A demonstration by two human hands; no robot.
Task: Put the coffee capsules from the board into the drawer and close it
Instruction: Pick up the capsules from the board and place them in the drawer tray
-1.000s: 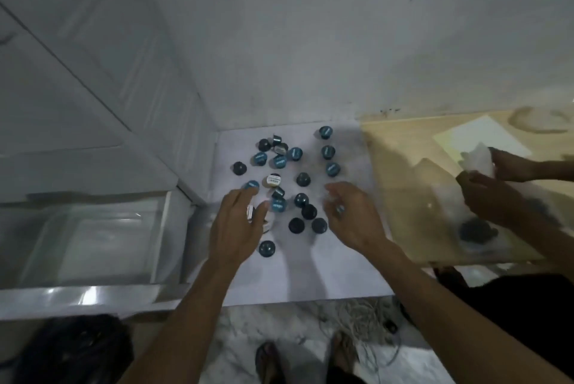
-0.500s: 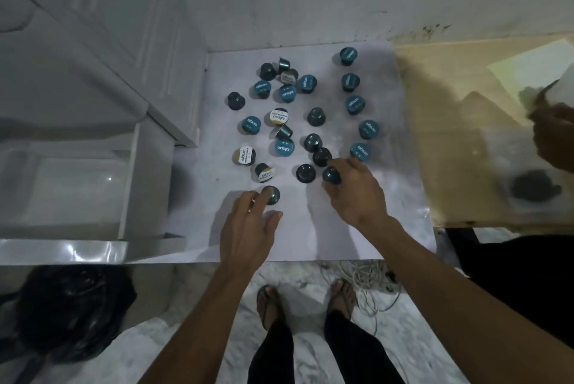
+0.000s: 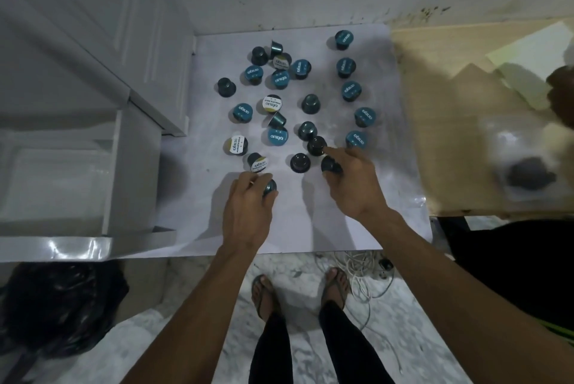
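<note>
Several dark teal coffee capsules [image 3: 278,137] lie scattered on a white board [image 3: 310,219], some upright, some on their sides. My left hand [image 3: 247,211] curls its fingers round one capsule [image 3: 269,187] near the board's front. My right hand [image 3: 354,181] pinches another dark capsule [image 3: 330,164] with thumb and fingers, its forefinger reaching toward a neighbouring capsule [image 3: 316,145]. The white drawer [image 3: 56,185] stands pulled open at the left, its inside bare as far as I can see.
A white cabinet [image 3: 93,42] rises behind the drawer. A wooden table [image 3: 450,135] adjoins the board on the right, where another person's hand [image 3: 562,95] handles plastic wrap. A black bag [image 3: 56,306] and cables [image 3: 357,272] lie on the floor by my feet.
My left hand drew back from the middle capsules and closed round the front one. My right hand took hold of a dark capsule. The view tilted further down.
</note>
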